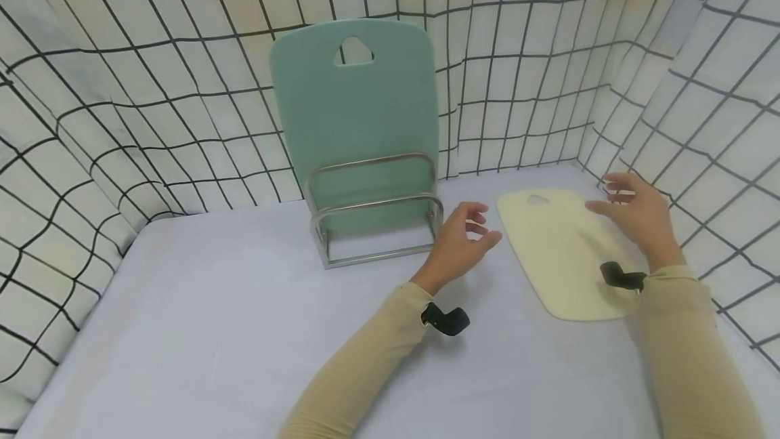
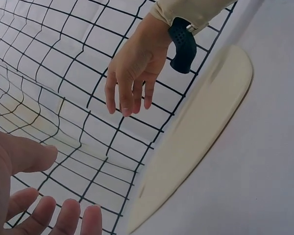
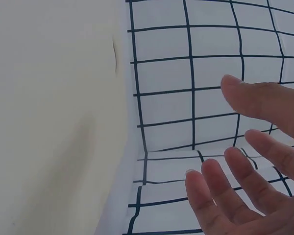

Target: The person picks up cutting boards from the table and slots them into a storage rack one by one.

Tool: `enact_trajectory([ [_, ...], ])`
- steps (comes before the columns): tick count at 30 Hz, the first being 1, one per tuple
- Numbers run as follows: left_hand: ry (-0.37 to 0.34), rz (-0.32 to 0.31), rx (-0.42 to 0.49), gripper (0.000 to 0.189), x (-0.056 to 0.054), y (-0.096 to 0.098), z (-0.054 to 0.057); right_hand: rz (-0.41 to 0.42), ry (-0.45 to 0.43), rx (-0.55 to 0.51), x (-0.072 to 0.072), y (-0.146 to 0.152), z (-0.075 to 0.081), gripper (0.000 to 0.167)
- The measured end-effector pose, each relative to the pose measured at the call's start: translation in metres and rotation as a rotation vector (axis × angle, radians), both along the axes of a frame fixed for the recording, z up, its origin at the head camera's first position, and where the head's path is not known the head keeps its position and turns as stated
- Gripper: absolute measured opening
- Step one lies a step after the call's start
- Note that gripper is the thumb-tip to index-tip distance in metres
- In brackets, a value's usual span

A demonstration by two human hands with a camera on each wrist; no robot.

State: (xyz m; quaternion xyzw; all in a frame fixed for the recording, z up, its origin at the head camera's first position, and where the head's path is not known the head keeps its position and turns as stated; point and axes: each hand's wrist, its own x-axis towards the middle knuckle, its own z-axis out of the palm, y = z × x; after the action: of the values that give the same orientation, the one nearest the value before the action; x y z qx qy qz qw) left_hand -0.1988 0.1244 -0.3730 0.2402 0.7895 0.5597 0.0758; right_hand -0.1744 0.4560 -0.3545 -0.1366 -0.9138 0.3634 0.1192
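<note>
left hand (image 1: pixel 457 244) and right hand (image 1: pixel 644 215) empty, fingers loosely spread, near cream board (image 1: pixel 563 259), which lies flat on table (image 1: pixel 213 317); green board (image 1: pixel 359 110) stands upright, presumably because rack (image 1: pixel 378 204) braces it.

So the pale cream-yellow board (image 1: pixel 567 256) is a thin flat slab with rounded corners and a smallish rounded cutout (image 1: pixel 537 200) near its far end. It's lying flat on the white tabletop (image 1: pixel 213 317), off to the right of the metal rack (image 1: pixel 380 256) and close to the grid-lined wall (image 1: pixel 725 120). It sits kinda slanted, cutout end pointing away and a bit left, with a soft shadow across its right half.
</note>
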Motion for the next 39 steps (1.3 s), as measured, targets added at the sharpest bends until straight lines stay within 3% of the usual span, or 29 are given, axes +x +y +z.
enact_trajectory([
  [9, -0.104, 0.029, -0.031, 0.06, -0.006, 0.014, -0.01, 0.029, -0.078, 0.02, 0.001, 0.01, -0.002, 0.086],
  [22, -0.326, 0.056, 0.083, 0.063, -0.013, 0.04, -0.015, 0.126, -0.177, 0.075, -0.002, 0.023, -0.011, 0.084],
  [28, -0.369, 0.094, 0.102, 0.064, -0.017, 0.049, -0.015, 0.131, -0.194, 0.093, -0.005, 0.024, -0.013, 0.084],
  [35, -0.429, 0.158, 0.015, 0.068, -0.015, 0.057, -0.021, 0.15, -0.259, 0.029, -0.005, 0.029, -0.024, 0.085],
  [39, -0.474, 0.163, 0.062, 0.069, -0.015, 0.059, -0.025, 0.156, -0.285, 0.036, -0.006, 0.031, -0.029, 0.083],
])
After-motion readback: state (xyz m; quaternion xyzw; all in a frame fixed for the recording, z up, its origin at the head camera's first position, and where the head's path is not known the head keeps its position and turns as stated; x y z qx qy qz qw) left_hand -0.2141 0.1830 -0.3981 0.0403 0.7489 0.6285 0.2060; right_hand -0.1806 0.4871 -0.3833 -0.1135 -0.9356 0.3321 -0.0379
